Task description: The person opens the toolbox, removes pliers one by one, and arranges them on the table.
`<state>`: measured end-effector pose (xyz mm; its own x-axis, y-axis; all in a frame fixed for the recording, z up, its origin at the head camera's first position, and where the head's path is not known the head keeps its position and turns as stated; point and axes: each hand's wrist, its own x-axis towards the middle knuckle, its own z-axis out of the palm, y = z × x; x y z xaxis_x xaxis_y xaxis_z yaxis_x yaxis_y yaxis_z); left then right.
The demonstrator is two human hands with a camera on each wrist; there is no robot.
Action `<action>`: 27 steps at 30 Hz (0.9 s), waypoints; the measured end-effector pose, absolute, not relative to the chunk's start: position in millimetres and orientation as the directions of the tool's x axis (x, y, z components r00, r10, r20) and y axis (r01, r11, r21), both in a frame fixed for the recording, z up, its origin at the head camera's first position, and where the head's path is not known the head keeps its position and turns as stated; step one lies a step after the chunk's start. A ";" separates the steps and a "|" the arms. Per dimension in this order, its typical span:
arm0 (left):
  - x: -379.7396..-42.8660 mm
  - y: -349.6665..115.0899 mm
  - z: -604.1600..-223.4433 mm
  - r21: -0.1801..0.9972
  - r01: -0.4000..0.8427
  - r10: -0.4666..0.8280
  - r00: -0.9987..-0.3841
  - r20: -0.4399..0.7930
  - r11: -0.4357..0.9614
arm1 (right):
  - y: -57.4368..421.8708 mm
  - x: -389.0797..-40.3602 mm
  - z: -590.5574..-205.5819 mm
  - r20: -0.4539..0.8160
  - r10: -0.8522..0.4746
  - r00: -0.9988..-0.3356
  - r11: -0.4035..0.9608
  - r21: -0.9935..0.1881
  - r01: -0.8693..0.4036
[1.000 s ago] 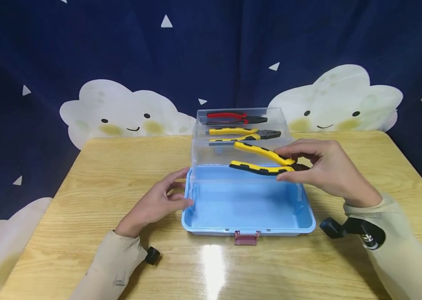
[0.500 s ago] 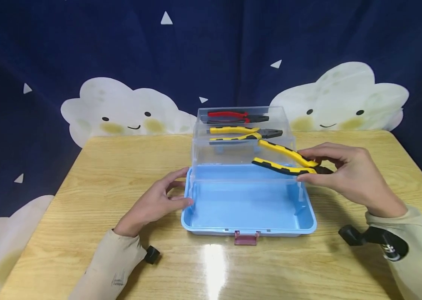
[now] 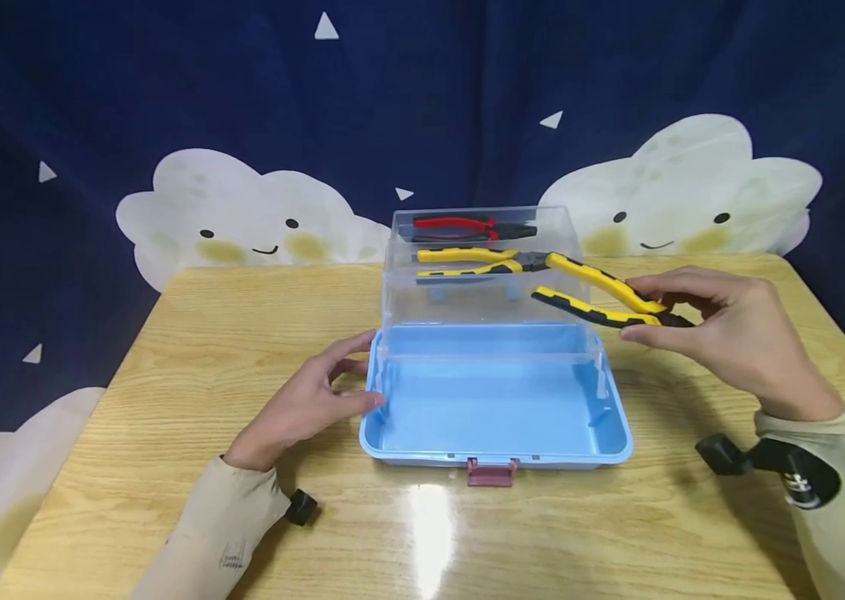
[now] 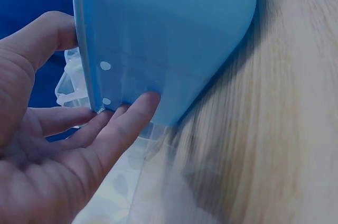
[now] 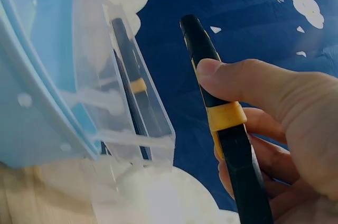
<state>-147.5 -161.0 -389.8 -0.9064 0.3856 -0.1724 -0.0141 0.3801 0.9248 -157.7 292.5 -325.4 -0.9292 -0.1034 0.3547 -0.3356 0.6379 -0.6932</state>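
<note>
A blue toolbox (image 3: 486,408) stands raised open on the table, with translucent tiered trays (image 3: 467,302) lifted over its rear. My left hand (image 3: 306,404) holds the box's left end, thumb at the rim and other fingers against the outer wall in the left wrist view. My right hand (image 3: 748,333) pinches yellow-and-black pliers (image 3: 606,282) near the pivot, above the box's right end. The handles point left and are spread apart; the hand partly hides the nose. Behind them, yellow-handled pliers (image 3: 460,256) lie in one tray and red-handled pliers (image 3: 460,223) in the topmost.
The box rests on a wooden table (image 3: 242,317), with a maroon latch (image 3: 490,472) hanging from its front rim. A dark blue curtain (image 3: 422,100) with white clouds hangs right behind the table.
My right hand has moved right and slightly up with the pliers, from over the middle of the box to its right end. The left hand stays on the box.
</note>
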 end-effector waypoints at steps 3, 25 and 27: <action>-147.1 -160.8 -389.4 0.922 -0.032 0.371 -0.910 -0.187 0.386 | 297.9 -161.8 -324.9 0.344 -0.079 -0.936 0.636 -0.705 -0.313; -148.2 -160.1 -389.6 0.908 -0.027 0.356 -0.915 -0.191 0.417 | 344.9 -189.8 -344.7 0.203 0.129 -0.971 0.690 -0.721 -0.059; -148.7 -159.6 -390.1 0.904 -0.038 0.349 -0.915 -0.203 0.426 | 350.1 -191.4 -348.1 0.166 0.147 -0.975 0.680 -0.733 -0.022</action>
